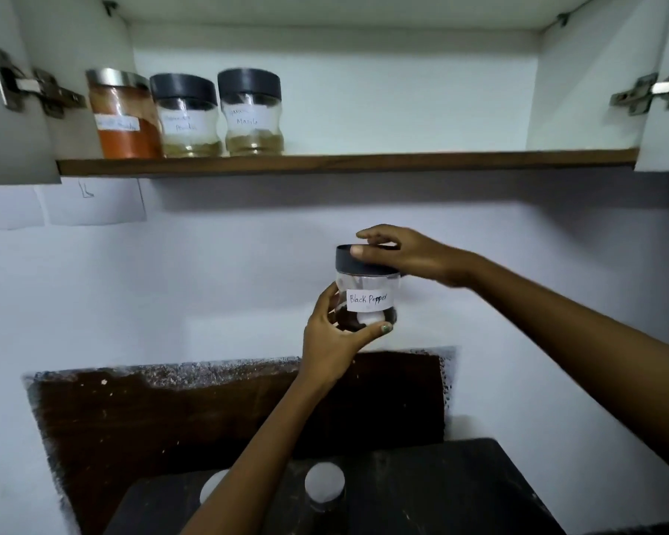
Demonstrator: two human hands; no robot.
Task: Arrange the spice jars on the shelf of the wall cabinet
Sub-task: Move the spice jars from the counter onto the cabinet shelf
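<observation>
A clear jar labelled "Black Pepper" (367,291), with a dark lid, is held in the air below the wall cabinet. My left hand (335,343) grips its base from below, thumb across the front. My right hand (410,256) holds the lid from the right, fingers curled over its top. On the shelf (364,161) at the left stand three jars in a row: an orange-powder jar with a metal lid (122,115), then two dark-lidded jars (186,117) (252,113) with yellowish powder.
Both cabinet doors (8,110) hang open with hinges (649,90) showing at each side. The shelf's right two thirds hold nothing. Below, a dark counter (421,492) carries two jars with white lids (324,482), one partly behind my left forearm. A dark wall panel (170,411) stands behind it.
</observation>
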